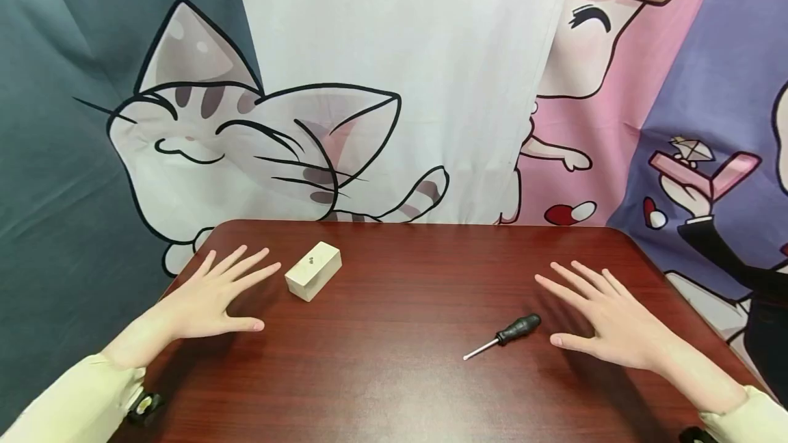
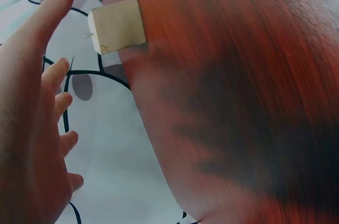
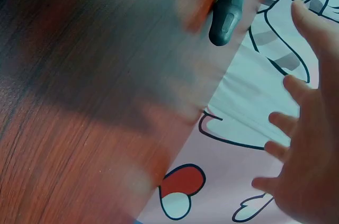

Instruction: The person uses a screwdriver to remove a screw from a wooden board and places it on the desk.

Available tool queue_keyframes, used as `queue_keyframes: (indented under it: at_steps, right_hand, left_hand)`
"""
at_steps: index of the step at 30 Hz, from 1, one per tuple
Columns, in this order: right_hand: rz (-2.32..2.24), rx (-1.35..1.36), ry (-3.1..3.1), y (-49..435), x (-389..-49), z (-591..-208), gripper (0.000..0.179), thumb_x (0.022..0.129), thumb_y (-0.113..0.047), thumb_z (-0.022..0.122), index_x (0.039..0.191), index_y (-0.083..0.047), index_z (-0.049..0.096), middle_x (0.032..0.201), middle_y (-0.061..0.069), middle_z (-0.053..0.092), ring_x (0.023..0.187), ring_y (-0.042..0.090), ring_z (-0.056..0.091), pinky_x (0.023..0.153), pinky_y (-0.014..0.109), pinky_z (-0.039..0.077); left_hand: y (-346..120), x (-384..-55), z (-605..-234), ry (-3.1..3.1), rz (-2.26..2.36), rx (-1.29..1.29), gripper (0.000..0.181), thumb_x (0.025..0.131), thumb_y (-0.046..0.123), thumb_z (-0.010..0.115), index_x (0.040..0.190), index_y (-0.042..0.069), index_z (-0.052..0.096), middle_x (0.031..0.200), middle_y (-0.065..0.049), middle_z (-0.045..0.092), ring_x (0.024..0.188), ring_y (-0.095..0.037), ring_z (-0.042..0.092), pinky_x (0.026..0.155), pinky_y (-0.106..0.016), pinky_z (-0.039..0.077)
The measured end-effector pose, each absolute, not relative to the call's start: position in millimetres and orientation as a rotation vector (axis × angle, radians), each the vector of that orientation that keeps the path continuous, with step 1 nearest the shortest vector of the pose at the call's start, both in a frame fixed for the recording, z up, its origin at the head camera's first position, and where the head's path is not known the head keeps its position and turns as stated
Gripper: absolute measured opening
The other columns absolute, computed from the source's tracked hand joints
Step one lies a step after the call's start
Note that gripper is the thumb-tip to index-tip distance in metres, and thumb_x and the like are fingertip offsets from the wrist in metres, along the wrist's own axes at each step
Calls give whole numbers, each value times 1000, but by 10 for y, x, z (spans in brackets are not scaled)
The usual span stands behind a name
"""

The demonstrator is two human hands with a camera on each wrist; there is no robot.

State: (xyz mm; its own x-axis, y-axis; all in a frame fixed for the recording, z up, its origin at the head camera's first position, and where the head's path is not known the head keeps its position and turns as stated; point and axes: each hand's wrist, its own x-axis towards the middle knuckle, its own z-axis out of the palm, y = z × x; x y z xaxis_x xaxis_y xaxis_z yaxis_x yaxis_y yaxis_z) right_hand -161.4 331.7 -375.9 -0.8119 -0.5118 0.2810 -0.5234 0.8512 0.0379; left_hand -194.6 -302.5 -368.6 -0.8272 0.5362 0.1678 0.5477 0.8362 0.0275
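In the head view my left hand (image 1: 206,299) hovers over the table's left side, fingers spread and holding nothing. Just right of its fingertips lies a pale wooden block (image 1: 315,271) with small dark marks on top. A small screw (image 2: 88,36) sticks out of that block (image 2: 119,25) in the left wrist view. Over the right side, my right hand (image 1: 615,323) is spread too, with nothing in it. A screwdriver (image 1: 518,329) with a black handle lies left of its thumb, its metal tip pointing toward the near left. The handle (image 3: 229,9) also shows in the right wrist view.
The dark red-brown wooden table (image 1: 382,361) has rounded far corners. Behind it hangs a cloth (image 1: 406,33) printed with a cartoon cat and figures. Pale yellow sleeves (image 1: 80,402) cover both forearms, and a dark band (image 1: 144,407) sits at the left wrist.
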Motion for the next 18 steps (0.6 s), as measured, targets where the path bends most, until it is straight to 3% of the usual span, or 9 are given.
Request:
queue_keyframes:
  at_steps: [5, 8, 11, 12, 18]
  right_hand:
    - [53, 879, -2620, 3285, -1710, -3741, 88, 73, -54, 81, 149, -33, 42, 149, 3, 50, 141, 26, 36, 118, 11, -10]
    - [82, 896, -2602, 3260, -1760, -3746, 88, 71, -52, 83, 148, -34, 44, 145, 2, 54, 136, 25, 42, 122, 28, 14]
    - [129, 906, -2618, 3235, -1799, -3765, 86, 71, -49, 85, 146, -35, 46, 143, -1, 55, 134, 22, 45, 108, 43, 33]
    - [140, 912, -2622, 3228, -1812, -3774, 85, 71, -48, 85, 146, -35, 47, 143, -1, 55, 133, 21, 45, 101, 46, 36]
    - [187, 968, -2644, 3196, -1871, -3852, 77, 74, -46, 84, 142, -34, 51, 141, -5, 56, 130, 20, 48, 100, 43, 37]
  left_hand:
    - [-3001, -2011, -3718, -2848, -138, -818, 89, 78, 62, 73, 153, 38, 31, 162, -3, 31, 149, -37, 26, 112, -73, 15]
    - [-2977, -2057, -3745, -2823, -135, -807, 88, 78, 59, 74, 153, 35, 34, 158, -5, 38, 145, -36, 33, 112, -71, 19]
    - [-2946, -2105, -3787, -2791, -138, -808, 86, 78, 58, 76, 150, 29, 40, 152, -8, 46, 141, -34, 40, 111, -70, 23]
    - [-2935, -2120, -3802, -2784, -146, -807, 85, 77, 58, 76, 149, 27, 42, 150, -8, 48, 140, -33, 41, 110, -70, 23]
    - [-2872, -2204, -3869, -2787, -177, -790, 84, 77, 61, 75, 146, 21, 48, 145, -9, 52, 136, -29, 45, 111, -70, 23]
